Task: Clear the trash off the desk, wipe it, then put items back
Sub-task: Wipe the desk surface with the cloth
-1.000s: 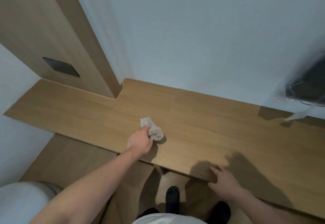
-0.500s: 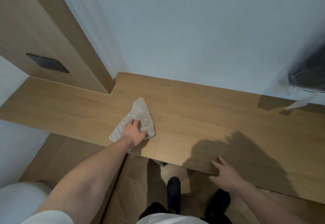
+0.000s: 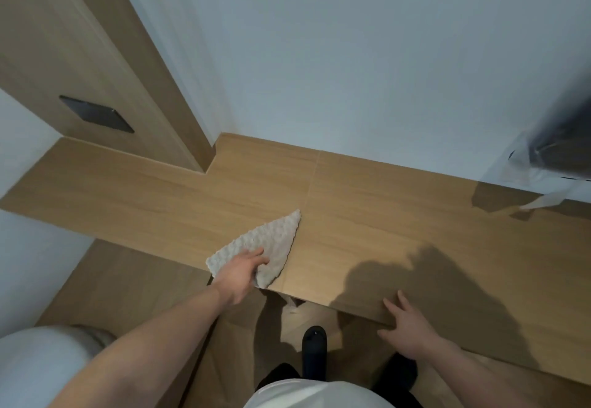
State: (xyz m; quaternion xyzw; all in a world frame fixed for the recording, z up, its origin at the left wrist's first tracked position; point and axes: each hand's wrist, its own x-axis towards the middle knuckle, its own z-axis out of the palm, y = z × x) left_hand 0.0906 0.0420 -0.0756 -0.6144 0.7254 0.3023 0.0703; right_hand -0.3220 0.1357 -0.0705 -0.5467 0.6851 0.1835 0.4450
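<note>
left hand [image 3: 242, 271]: flat, fingers pressing white textured cloth [image 3: 268, 245] onto light wooden table [image 3: 415, 215] to wipe
right hand [image 3: 405, 327]: open, braced on table edge for support

What we count here
We see one cloth [image 3: 265, 249], one counter [image 3: 367, 212], two hands, and one black slipper [image 3: 315, 351].

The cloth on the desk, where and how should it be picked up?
Pinch the cloth at its far pointed corner, coming from above. It lies flat and spread in a triangle on the desk, and the left hand presses its near edge, so that tip is probably the freest part.
</note>
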